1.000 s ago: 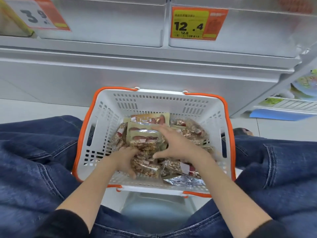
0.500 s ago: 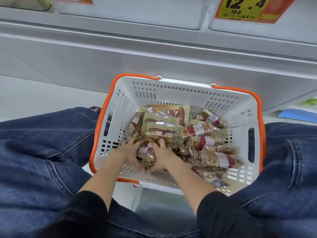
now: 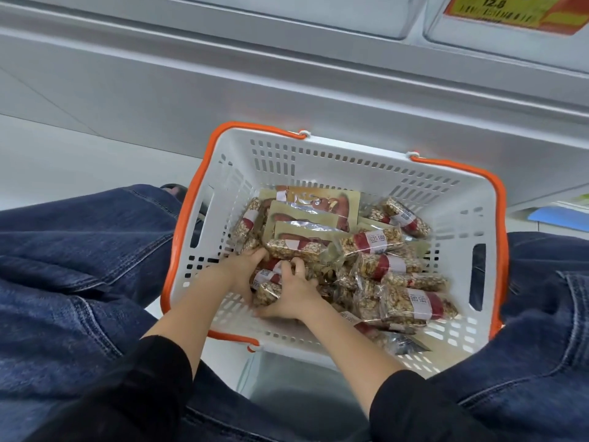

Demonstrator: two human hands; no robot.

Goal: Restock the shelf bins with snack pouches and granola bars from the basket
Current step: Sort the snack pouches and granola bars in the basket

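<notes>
From your head camera, both your left hand (image 3: 243, 272) and right hand (image 3: 294, 293) are cupped around a clear-wrapped granola bar with a red label (image 3: 266, 283), inside the white slotted plastic basket with orange rim (image 3: 334, 161), between your denim-clad knees (image 3: 79, 266).

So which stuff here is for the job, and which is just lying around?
For the job:
- white basket
- granola bars
- snack pouches
- left hand and right hand, together closed around a few bars
- shelf bins

Just there:
- price tag
- blue sheet
- grey floor
</notes>
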